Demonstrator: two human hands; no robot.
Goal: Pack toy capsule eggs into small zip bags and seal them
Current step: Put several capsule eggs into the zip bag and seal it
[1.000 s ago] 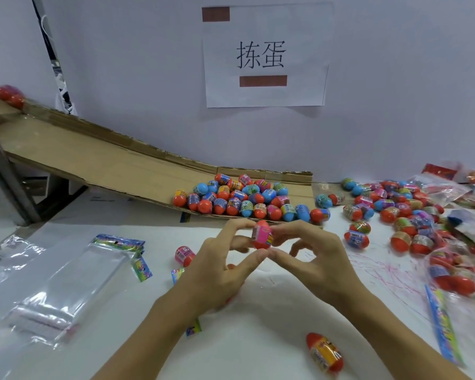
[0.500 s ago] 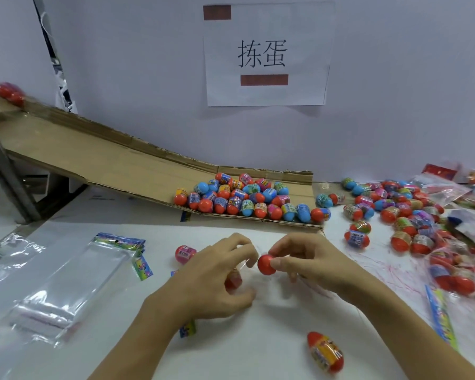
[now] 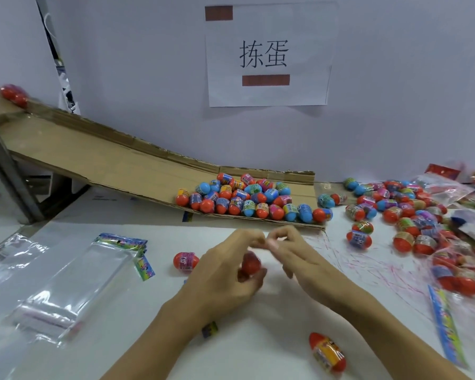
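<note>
My left hand (image 3: 220, 272) grips a red capsule egg (image 3: 250, 264) between thumb and fingers; the egg seems to sit inside a clear zip bag whose coloured header (image 3: 209, 329) sticks out under my wrist. My right hand (image 3: 291, 253) meets the left fingertips just above the egg and pinches what looks like the bag's mouth, blurred by motion. Another red egg (image 3: 185, 263) lies on the white table left of my hands. A red and yellow egg (image 3: 328, 355) lies near the front edge.
A cardboard ramp (image 3: 107, 160) slopes down from the left and holds a heap of eggs (image 3: 244, 198) at its foot. More loose eggs (image 3: 409, 215) and filled bags (image 3: 464, 272) crowd the right side. Empty zip bags (image 3: 74, 281) are stacked at the left.
The egg held up between both hands came down and passed from my right fingers into my left hand. My right fingertips now pinch just above it.
</note>
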